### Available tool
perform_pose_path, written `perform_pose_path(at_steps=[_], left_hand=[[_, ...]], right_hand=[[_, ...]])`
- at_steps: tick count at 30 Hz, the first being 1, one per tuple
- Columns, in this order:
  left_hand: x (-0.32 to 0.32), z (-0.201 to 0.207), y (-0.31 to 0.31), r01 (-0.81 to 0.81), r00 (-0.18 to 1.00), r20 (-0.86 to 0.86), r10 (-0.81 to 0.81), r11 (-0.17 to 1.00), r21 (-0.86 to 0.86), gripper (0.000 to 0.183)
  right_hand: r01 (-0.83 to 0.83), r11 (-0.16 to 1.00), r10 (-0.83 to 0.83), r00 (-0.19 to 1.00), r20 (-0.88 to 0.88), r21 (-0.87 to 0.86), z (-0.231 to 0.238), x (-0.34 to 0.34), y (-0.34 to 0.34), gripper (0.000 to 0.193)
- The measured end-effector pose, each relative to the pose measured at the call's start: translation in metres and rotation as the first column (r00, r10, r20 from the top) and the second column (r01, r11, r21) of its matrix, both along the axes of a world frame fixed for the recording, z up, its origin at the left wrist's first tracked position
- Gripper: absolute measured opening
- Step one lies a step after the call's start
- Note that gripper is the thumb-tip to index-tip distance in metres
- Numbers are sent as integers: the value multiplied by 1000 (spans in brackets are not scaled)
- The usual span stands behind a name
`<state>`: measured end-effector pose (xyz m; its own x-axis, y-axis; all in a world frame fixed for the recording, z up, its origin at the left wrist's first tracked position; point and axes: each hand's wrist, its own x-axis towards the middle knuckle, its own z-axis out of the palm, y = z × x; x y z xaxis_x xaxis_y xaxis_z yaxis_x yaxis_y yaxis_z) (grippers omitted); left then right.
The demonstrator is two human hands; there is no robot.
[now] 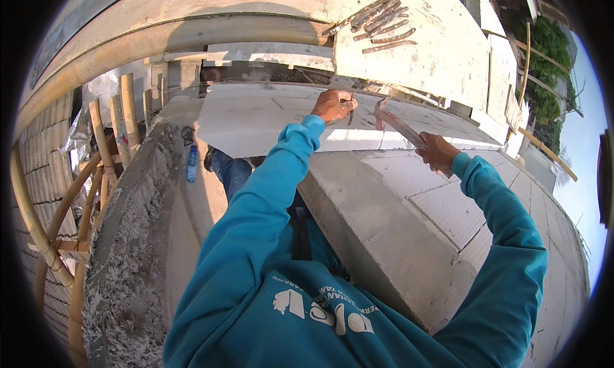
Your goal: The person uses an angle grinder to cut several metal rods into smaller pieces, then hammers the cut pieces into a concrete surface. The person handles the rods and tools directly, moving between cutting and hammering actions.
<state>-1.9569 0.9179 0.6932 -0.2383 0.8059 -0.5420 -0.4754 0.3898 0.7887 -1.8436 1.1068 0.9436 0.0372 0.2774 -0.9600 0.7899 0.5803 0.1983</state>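
Observation:
My right hand is wrapped round the handle of a hammer. The hammer's head is up and to the left of that hand, over a wall of pale lightweight blocks. Beyond my left forearm, my left hand is closed with a short dark metal rod at its fingertips, above the edge of the blocks. A small gap separates the hammer's head from the rod. Whether the rod's lower end touches the blocks, I cannot tell.
Several short dark rods lie on a pale board at the back. Bamboo poles stand at the left, beside a rough concrete ledge. A blue-tinted bottle stands below. A concrete beam runs before me.

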Motion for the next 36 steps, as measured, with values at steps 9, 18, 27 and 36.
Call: perform_pose_path(at_steps=[9, 18, 27, 36], left_hand=[[80, -5, 65, 249, 967, 39, -250, 968, 27, 20], [110, -22, 58, 247, 967, -55, -247, 969, -17, 21], [110, -42, 55, 372, 901, -209, -381, 925, -82, 26], [114, -33, 57, 398, 838, -338, -428, 904, -159, 29]], right_hand=[[251, 958, -214, 948, -234, 140, -7, 27, -7, 32], [355, 928, -296, 888, -353, 115, -10, 56, -15, 39], [226, 971, -169, 883, -437, 81, -20, 54, -22, 36], [335, 939, -267, 860, -435, 85, -23, 30, -23, 25]])
